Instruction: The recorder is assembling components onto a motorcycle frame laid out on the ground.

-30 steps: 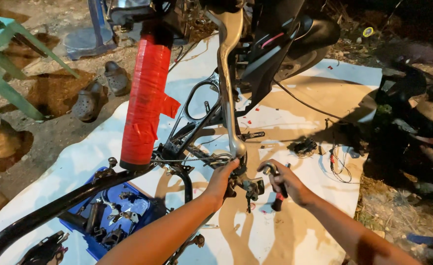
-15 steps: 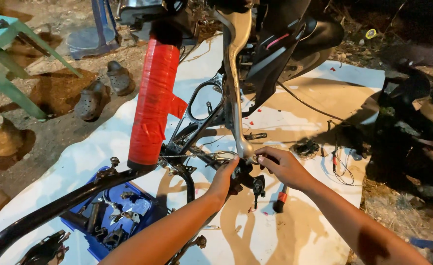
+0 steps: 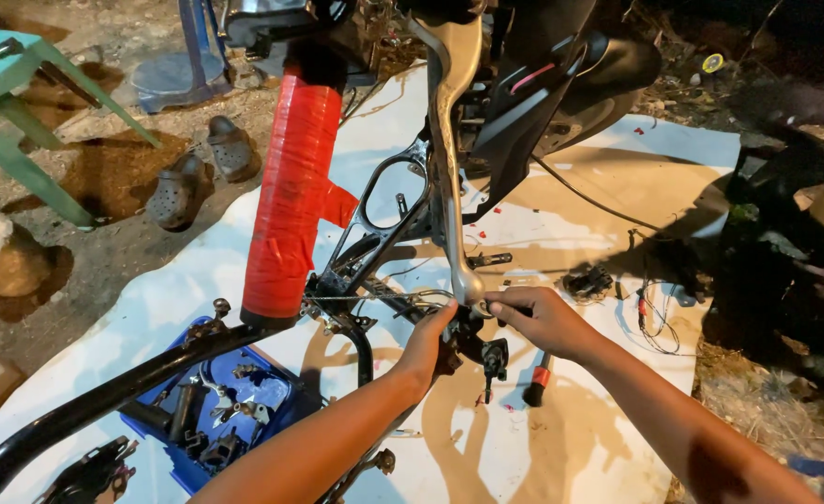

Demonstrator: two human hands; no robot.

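Hands: left (image 3: 431, 343), right (image 3: 535, 320) gripping bracket (image 3: 475, 338) below silver lever (image 3: 449, 159).

Black fitting (image 3: 473, 341) half buried behind left hand (image 3: 428, 347) and right hand (image 3: 541, 320), grip contact impossible to make out. Red tube (image 3: 293, 201) and silver bar (image 3: 446, 149) cut off at top edge. Blue tray (image 3: 272, 387) contents too jumbled to tell.

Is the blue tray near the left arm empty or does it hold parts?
It holds parts: dark metal pieces lie inside the blue tray, beside the black frame tube.
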